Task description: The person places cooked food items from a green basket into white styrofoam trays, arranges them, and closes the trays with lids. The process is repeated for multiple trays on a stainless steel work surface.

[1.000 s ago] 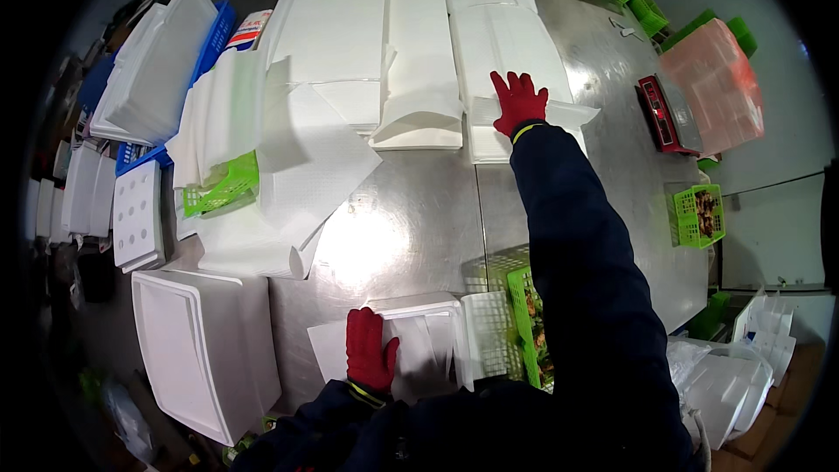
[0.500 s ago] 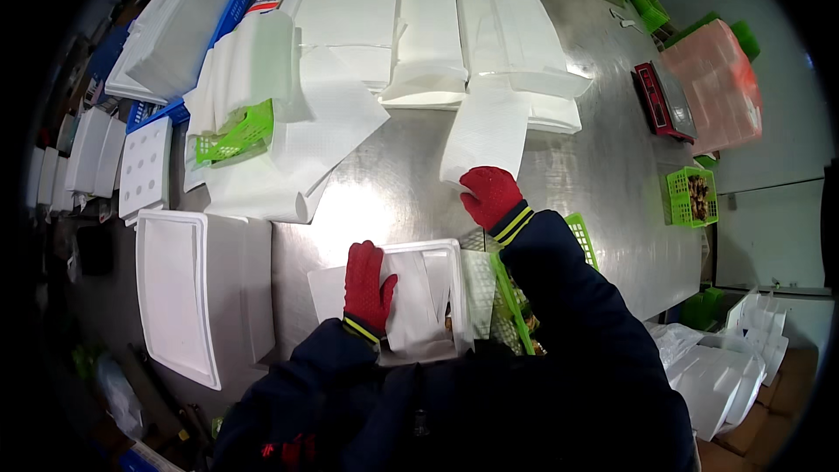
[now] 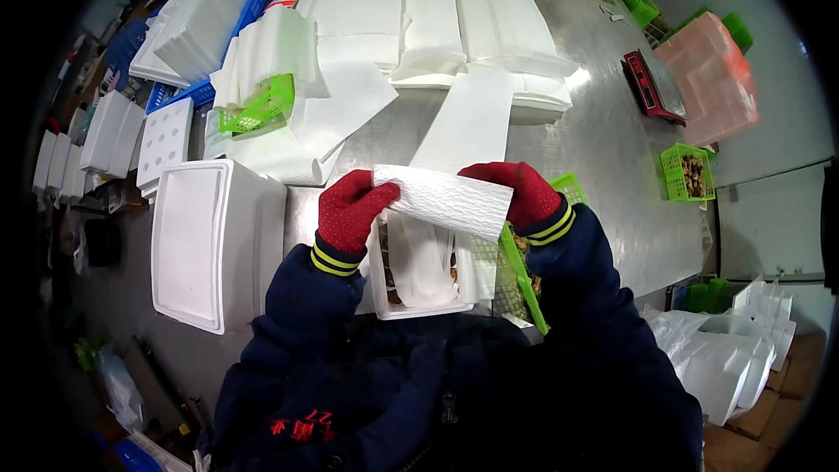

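Both hands wear red knitted gloves with dots. My left hand (image 3: 351,211) pinches the left end of a white embossed paper sheet (image 3: 446,197). At its right end, my right hand (image 3: 522,195) grips the same sheet, so it is stretched between them, slanting slightly down to the right. Directly below stands a white foam box (image 3: 468,284). Inside it a white paper liner (image 3: 419,258) lies over brown pieces, which show only along the sides. A green basket (image 3: 522,288) with brown pieces is beside the box, partly hidden by my right sleeve.
Stacks of white paper sheets (image 3: 507,22) lie at the far side of the steel table (image 3: 603,210). A lidded-looking foam box (image 3: 197,240) stands at left. A red scale (image 3: 647,87) and a green basket of brown pieces (image 3: 686,173) sit at right.
My left hand has lifted off the liner in the foam box. My right hand has come back from the far paper sheet, and both hands now hold a paper sheet above the box.
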Motion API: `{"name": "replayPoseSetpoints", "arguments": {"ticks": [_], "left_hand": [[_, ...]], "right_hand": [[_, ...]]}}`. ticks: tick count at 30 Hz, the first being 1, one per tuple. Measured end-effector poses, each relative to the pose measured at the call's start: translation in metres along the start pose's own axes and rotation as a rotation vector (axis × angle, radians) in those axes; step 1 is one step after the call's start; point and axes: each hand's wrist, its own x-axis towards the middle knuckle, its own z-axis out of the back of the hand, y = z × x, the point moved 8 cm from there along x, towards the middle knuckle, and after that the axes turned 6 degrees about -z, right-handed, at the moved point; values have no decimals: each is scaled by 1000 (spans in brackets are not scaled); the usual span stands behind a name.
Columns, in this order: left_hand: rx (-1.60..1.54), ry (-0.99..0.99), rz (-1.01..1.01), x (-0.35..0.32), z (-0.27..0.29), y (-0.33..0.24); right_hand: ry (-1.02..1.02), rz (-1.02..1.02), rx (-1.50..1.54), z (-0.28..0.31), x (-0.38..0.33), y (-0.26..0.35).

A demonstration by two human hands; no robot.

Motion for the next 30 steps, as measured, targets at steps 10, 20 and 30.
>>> {"name": "replayPoseSetpoints", "arguments": {"ticks": [10,20,30], "left_hand": [[-159,-63,-132,-32,3,-31],[285,94,-101,25,16,-26],[641,173,-605,-80,5,30]], "right_hand": [[-340,18,3,1,-39,-3],[-302,85,-485,12,25,3],[-269,601,-1080,-47,-36,-52]]}}
